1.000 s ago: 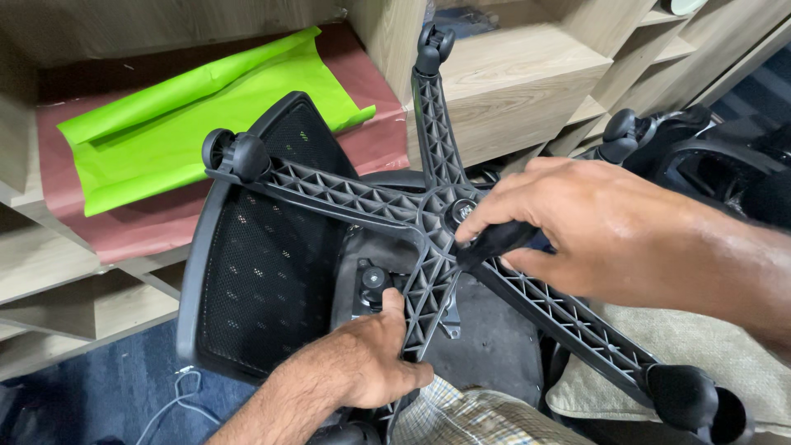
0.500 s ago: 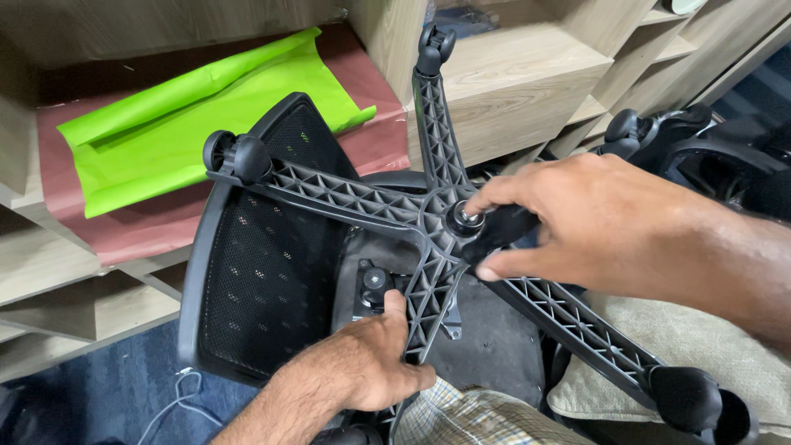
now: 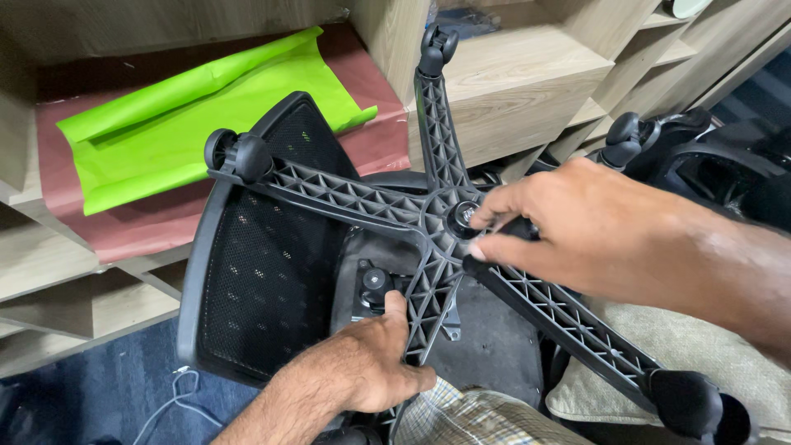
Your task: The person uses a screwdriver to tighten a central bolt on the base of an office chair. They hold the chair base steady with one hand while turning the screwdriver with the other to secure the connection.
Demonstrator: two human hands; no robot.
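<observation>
Black plastic chair base [image 3: 428,239], five spokes, castors fitted, upturned over mesh seat [image 3: 255,272] at centre of head view. Seated on centre post at hub [image 3: 463,216]; fixing at hub judged unfinished. Left hand [image 3: 362,363]: fingers curled shut round near spoke, thumb up. Right hand [image 3: 577,231]: fingers closed on dark tool handle [image 3: 494,247] touching hub. Green paper [image 3: 189,115] on shelf behind.

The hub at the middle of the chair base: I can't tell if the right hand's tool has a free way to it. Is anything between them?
Nothing visible is. The right hand holds a black tool with its end right beside the hub, fingertips close around it. The left hand grips a lower spoke, away from the hub.
</observation>
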